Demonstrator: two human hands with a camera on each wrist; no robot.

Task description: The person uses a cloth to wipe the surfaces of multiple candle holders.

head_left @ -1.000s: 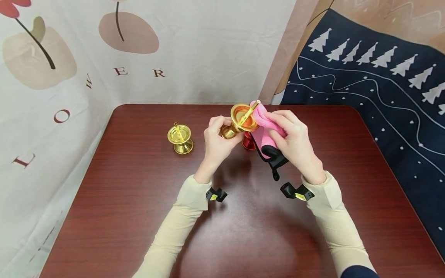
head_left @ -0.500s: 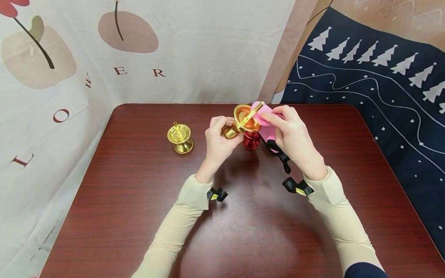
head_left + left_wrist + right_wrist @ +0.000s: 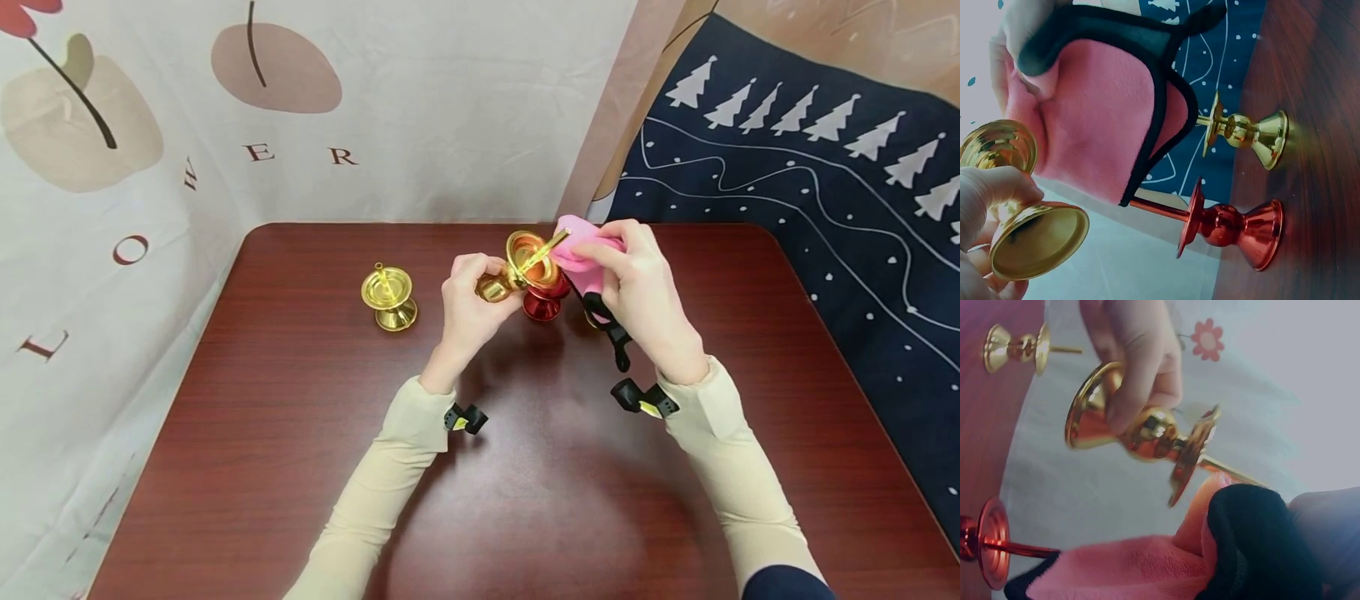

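Note:
My left hand [image 3: 472, 304] grips a gold candle holder [image 3: 531, 260] around its base and lower stem, tilted so its dish and thin rod lean up to the right. A pink cloth [image 3: 573, 237] with black edging is pinched in my right hand [image 3: 645, 292], folded around the tip end of that rod. In the right wrist view the cloth [image 3: 1147, 562] overlaps the rod just past the dish [image 3: 1194, 456]. Below the held piece, a red candle holder [image 3: 542, 308] stands upright on the table, its upper part partly hidden.
Another gold candle holder [image 3: 386, 292] stands upright to the left of my left hand. One more gold holder [image 3: 1244, 134] stands behind the cloth, mostly hidden in the head view. The dark wooden table [image 3: 300, 467] ends at the back against a light printed curtain [image 3: 450, 108].
My right hand has moved right and slightly away with the cloth, toward the rod's tip. The held candle holder has shifted slightly right, and more of the red holder shows.

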